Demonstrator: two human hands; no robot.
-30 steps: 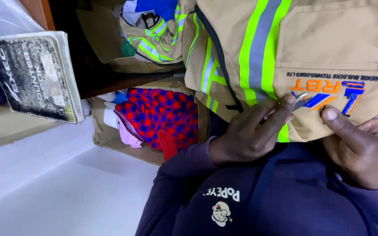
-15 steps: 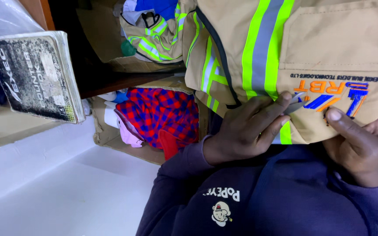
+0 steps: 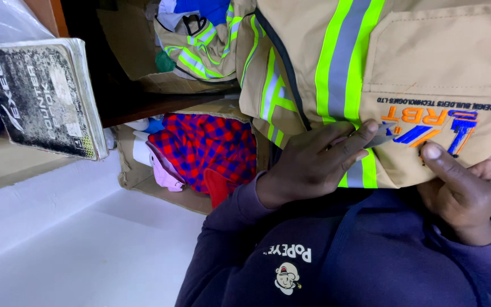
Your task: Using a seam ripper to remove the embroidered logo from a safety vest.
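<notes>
Both hands grasp the tan fabric work jacket with yellow-and-grey reflective stripes (image 3: 427,68), the left hand (image 3: 313,165) pressing a small blade (image 3: 385,135) near embroidery the right hand (image 3: 461,187) pinches taut.

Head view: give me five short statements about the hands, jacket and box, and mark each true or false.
1. Both hands grip the tan jacket. True.
2. The left hand holds a small grey blade against the jacket. True.
3. The jacket's stripes are red. False: yellow-green and grey.
4. The cardboard box holds red-and-blue checked cloth. True.
5. The right hand rests on the book. False: it pinches the jacket's edge; the book lies far off.
</notes>
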